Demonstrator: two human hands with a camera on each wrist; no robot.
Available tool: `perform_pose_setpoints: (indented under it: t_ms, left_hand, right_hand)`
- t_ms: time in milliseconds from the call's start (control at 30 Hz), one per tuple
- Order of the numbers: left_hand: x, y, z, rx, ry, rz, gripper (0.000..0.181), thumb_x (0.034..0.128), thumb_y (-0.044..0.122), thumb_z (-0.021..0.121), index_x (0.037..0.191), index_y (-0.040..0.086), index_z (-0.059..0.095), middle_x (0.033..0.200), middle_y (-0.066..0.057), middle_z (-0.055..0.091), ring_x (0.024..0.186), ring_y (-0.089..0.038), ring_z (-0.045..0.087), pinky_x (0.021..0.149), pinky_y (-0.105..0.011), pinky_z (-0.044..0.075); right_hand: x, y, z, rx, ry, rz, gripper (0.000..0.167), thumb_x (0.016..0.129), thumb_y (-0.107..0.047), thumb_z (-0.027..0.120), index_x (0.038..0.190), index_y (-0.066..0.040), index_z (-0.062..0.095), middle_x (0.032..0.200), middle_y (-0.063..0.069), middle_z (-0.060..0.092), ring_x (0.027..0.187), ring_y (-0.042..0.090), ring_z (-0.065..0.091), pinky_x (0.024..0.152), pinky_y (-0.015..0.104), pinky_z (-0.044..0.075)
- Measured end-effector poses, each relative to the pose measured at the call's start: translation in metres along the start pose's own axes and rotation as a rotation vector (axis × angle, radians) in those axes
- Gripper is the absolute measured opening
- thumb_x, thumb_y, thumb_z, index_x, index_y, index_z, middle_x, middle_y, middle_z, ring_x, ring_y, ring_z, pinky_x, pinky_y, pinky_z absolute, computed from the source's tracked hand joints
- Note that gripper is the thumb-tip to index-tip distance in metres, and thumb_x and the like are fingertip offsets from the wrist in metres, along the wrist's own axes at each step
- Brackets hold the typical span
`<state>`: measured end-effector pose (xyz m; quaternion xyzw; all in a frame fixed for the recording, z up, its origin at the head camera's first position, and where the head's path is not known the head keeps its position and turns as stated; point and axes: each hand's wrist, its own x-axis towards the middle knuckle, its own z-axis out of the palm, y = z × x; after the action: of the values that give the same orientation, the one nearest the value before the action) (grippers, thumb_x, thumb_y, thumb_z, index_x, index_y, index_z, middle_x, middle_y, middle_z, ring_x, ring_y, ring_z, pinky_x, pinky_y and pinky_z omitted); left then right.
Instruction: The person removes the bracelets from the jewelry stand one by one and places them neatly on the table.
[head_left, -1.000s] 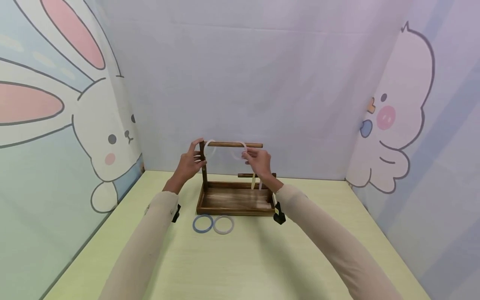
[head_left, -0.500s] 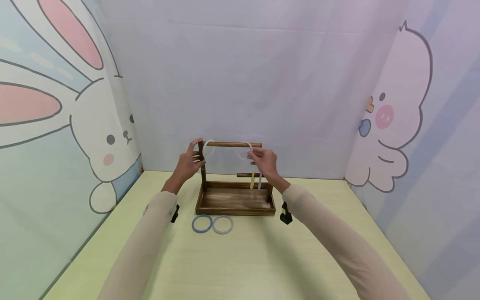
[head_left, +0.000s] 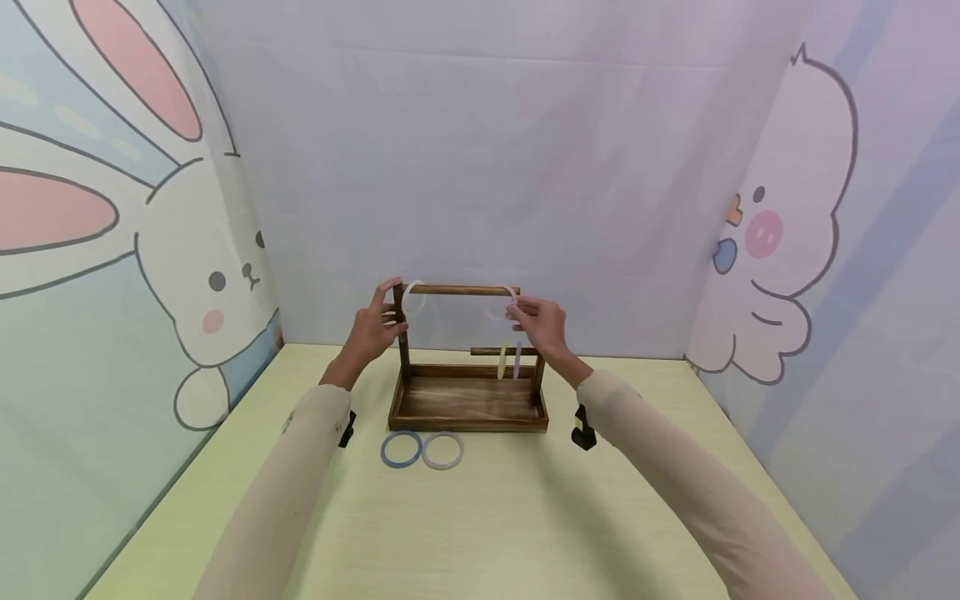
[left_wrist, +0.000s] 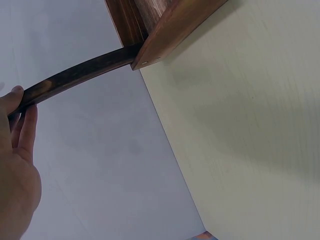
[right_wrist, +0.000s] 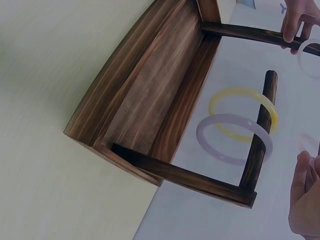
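Note:
A dark wooden rack (head_left: 465, 423) with two bars stands on the table. My left hand (head_left: 369, 332) grips its tall left post (left_wrist: 75, 75), thumb on one side and fingers on the other. My right hand (head_left: 543, 325) pinches a pale, see-through bangle (head_left: 516, 294) at the free right end of the top bar (head_left: 461, 290); it looks looped around the bar. Beside the left post a white bangle (head_left: 408, 296) hangs on the same bar. From the lower bar (right_wrist: 257, 150) hang a yellow bangle (right_wrist: 235, 91) and a lilac bangle (right_wrist: 235, 119).
In front of the rack, a blue bangle (head_left: 385, 450) and a pale lilac bangle (head_left: 460, 450) lie side by side on the pale yellow table (head_left: 450, 533). Cloth walls with cartoon animals (head_left: 217, 308) enclose the back and sides.
My right hand has slid the pale bangle rightward along the top bar to its free end. The left hand keeps its grip on the post.

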<state>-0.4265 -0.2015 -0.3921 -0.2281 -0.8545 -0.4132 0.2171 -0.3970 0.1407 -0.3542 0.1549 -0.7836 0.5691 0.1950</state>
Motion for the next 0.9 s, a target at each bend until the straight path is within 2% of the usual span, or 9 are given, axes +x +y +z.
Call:
perform_pose_setpoints:
  t_ms: [233, 500, 700, 900]
  left_hand:
    - [0.0, 0.003, -0.002, -0.005, 0.001, -0.015, 0.09, 0.092, -0.006, 0.075, 0.161, 0.028, 0.027, 0.128, -0.032, 0.066, 0.113, -0.042, 0.07, 0.092, -0.049, 0.061]
    - [0.0, 0.003, -0.002, 0.002, -0.003, -0.003, 0.091, 0.0916, -0.007, 0.075, 0.161, 0.026, 0.026, 0.127, -0.034, 0.066, 0.113, -0.043, 0.07, 0.091, -0.05, 0.061]
    - [-0.001, 0.003, -0.003, 0.0, 0.003, -0.011, 0.091, 0.0918, -0.007, 0.075, 0.161, 0.029, 0.026, 0.127, -0.034, 0.066, 0.113, -0.043, 0.07, 0.091, -0.05, 0.061]
    - [-0.001, 0.004, -0.002, -0.005, 0.003, -0.005, 0.09, 0.0915, -0.007, 0.075, 0.161, 0.026, 0.027, 0.126, -0.032, 0.067, 0.113, -0.043, 0.07, 0.091, -0.05, 0.061]
  right_hand:
    - [-0.003, -0.003, -0.008, -0.016, 0.003, 0.015, 0.034, 0.102, -0.007, 0.067, 0.133, 0.007, 0.066, 0.113, 0.027, 0.074, 0.102, 0.039, 0.074, 0.077, 0.03, 0.065]
    - [-0.002, 0.003, -0.019, 0.019, 0.008, 0.035, 0.037, 0.103, -0.008, 0.067, 0.135, 0.008, 0.064, 0.116, 0.028, 0.073, 0.105, 0.045, 0.071, 0.078, 0.034, 0.065]
    - [-0.002, 0.003, -0.025, 0.037, 0.009, 0.061, 0.038, 0.103, -0.009, 0.067, 0.136, 0.009, 0.062, 0.118, 0.029, 0.072, 0.107, 0.043, 0.071, 0.081, 0.033, 0.064]
    - [-0.005, 0.001, -0.032, -0.007, 0.019, 0.099, 0.04, 0.103, -0.011, 0.066, 0.138, 0.008, 0.062, 0.12, 0.028, 0.072, 0.109, 0.038, 0.072, 0.085, 0.029, 0.063]
